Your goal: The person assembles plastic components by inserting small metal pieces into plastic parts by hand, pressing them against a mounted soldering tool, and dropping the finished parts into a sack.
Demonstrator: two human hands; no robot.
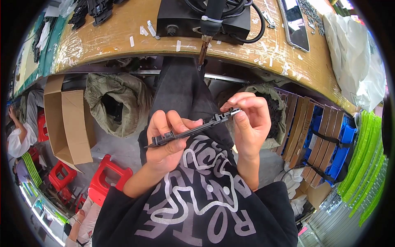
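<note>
Above my lap I hold a long, thin black plastic part (193,131) with small raised fittings along one side. My left hand (166,138) grips its near-left end between fingers and thumb. At the other end, my right hand (249,119) pinches the tip, where a small pale silvery piece (235,111) shows. Whether that piece is fixed to the part, I cannot tell. Beyond my hands, a black-handled soldering iron (211,24) points its metal tip down over the table's edge.
The brown table (119,31) bears a black box (181,22) with cables, a phone (294,24), black parts (96,9) and white scraps. Below stand a woven sack (117,103), a cardboard box (68,119) and a red stool (108,177). A white plastic bag (349,57) lies at right.
</note>
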